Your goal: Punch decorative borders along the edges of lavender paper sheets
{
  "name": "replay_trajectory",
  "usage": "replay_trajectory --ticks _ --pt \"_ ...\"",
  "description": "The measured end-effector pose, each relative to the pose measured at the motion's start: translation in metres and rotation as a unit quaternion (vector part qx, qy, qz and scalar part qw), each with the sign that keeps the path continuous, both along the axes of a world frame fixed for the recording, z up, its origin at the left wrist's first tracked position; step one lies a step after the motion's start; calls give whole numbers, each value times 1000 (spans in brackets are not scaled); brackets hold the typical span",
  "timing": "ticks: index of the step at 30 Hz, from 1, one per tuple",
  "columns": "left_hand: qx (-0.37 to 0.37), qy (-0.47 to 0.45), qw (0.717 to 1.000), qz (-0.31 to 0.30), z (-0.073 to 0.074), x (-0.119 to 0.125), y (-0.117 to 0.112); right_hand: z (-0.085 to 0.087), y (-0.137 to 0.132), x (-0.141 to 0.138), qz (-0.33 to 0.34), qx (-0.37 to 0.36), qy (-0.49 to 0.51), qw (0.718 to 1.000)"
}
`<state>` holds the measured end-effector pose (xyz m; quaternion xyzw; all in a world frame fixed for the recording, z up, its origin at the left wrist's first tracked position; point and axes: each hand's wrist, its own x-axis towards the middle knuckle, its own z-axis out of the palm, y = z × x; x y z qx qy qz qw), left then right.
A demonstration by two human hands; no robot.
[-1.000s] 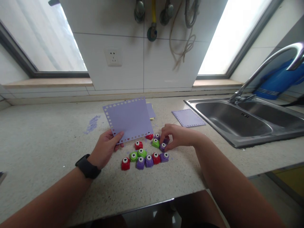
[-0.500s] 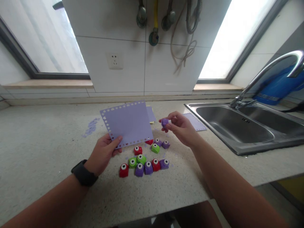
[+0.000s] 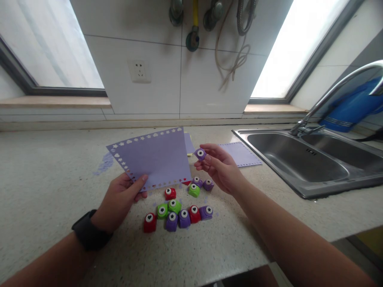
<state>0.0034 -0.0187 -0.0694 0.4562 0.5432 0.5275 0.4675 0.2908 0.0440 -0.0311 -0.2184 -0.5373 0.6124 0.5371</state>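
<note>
The left hand (image 3: 119, 195) pinches, thumb on top and fingers curled beneath, the left forearm (image 3: 50, 259) slanting off behind it. To its right, the right hand (image 3: 220, 166) grips between thumb and bent fingers, the right forearm (image 3: 275, 219) angled back rightward.

Beyond both grips rose a wall (image 3: 161, 99) of large white tiles, fitted with a socket (image 3: 139, 71) and, higher up, metal valves (image 3: 213, 16). Dark-framed windows (image 3: 54, 44), glaringly bright, flanked it to either side. Beneath the grips spread a pale speckled counter (image 3: 54, 175); right of them lay a double steel sink (image 3: 293, 155) with a curved tap (image 3: 324, 95).
</note>
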Motion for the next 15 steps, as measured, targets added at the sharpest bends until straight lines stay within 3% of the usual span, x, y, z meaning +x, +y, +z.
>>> replay_trajectory --ticks 3,7,11,15 --pt "4 22 1000 -2 -2 0 0 0 0 1 1 18 13 1000" --pt "24 83 996 -9 -1 1 -1 5 -2 5 -30 119 -1 992" --pt "39 117 992 -19 1 1 -1 19 -12 10 -69 250 -18 966" --pt "39 147 988 -26 1 -1 -3 30 -23 15 -89 330 -62 938"
